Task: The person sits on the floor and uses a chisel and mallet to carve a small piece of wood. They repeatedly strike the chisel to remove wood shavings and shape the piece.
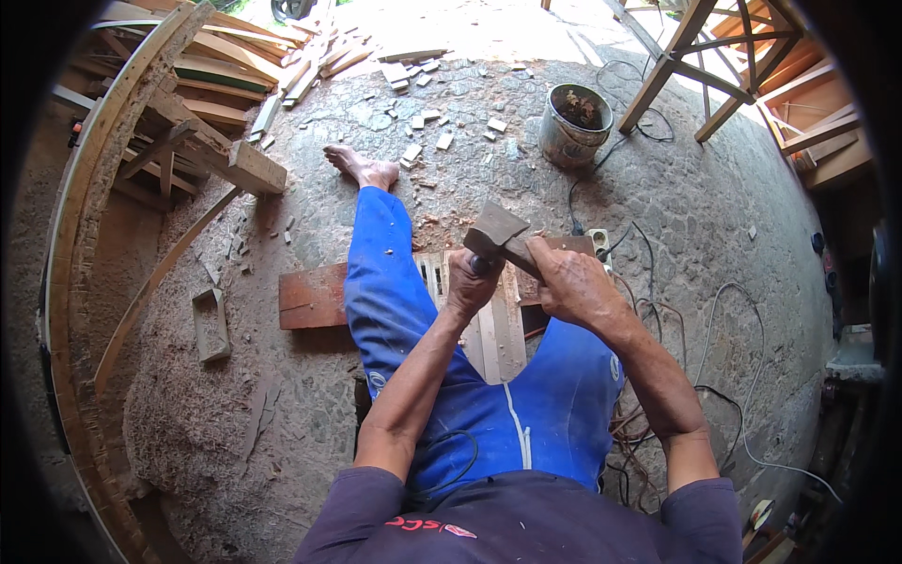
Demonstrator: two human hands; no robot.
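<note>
My right hand (575,282) is wrapped round the wooden handle of a hatchet (496,228). Its broad, worn metal head hangs just above and beyond my left hand (470,287). That hand is closed round an upright chisel (481,265); only the dark round butt of its handle shows, and the blade is hidden. Below, between my legs, lie pale wooden boards (489,343). Dark slots show in the wood near my left knee. A reddish-brown plank (313,296) runs crosswise under them and beneath my left leg.
Wood offcuts (444,141) and shavings litter the stone floor ahead. A grey bucket (575,127) stands at the far right, near a wooden trestle (686,66). Cables trail from a power socket (599,242) along my right. At left are a small wooden box frame (211,324) and stacked timber (221,70).
</note>
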